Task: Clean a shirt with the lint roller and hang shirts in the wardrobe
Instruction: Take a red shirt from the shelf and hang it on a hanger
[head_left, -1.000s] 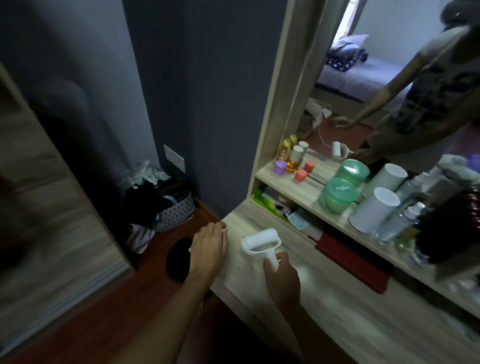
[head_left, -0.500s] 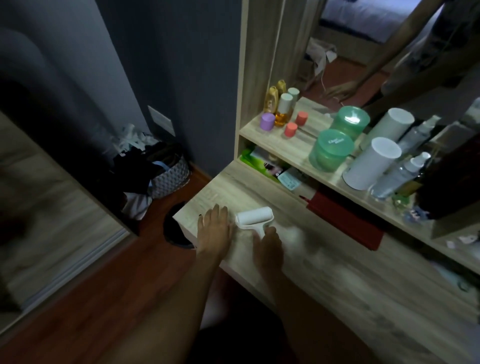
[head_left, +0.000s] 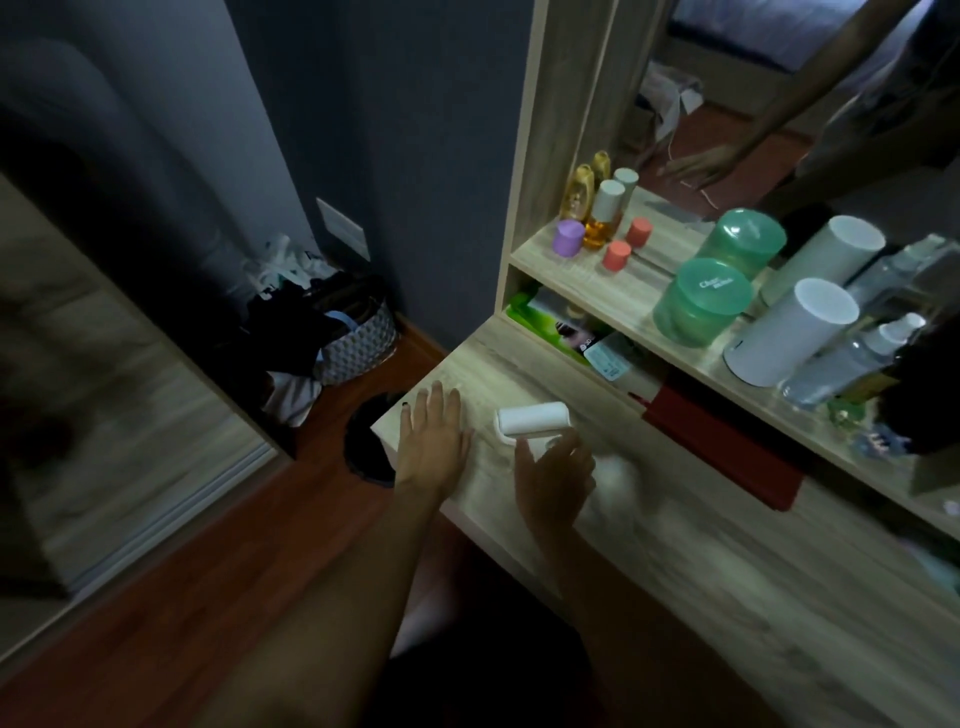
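Observation:
A white lint roller (head_left: 532, 418) lies on its side on the light wooden desk (head_left: 701, 561), near the desk's left end. My right hand (head_left: 553, 480) hovers just behind it with fingers spread, fingertips at the short white handle, not clasped around it. Left of the roller, my left hand (head_left: 434, 439) rests flat on the desk, palm down and holding nothing. A wood-patterned wardrobe door (head_left: 104, 395) fills the left side. No hanging shirt is in view.
A shelf (head_left: 613, 291) above the desk carries small bottles, two green jars (head_left: 701, 301) and white cylinders (head_left: 789, 332), with a mirror behind. A red flat case (head_left: 727, 447) sits under the shelf. On the floor stand a clothes-filled basket (head_left: 337, 332) and a dark round bin (head_left: 371, 452).
The lint roller went from upright in my right hand to lying on the desk. My right hand's fingers have spread off the handle. My left hand flattened out.

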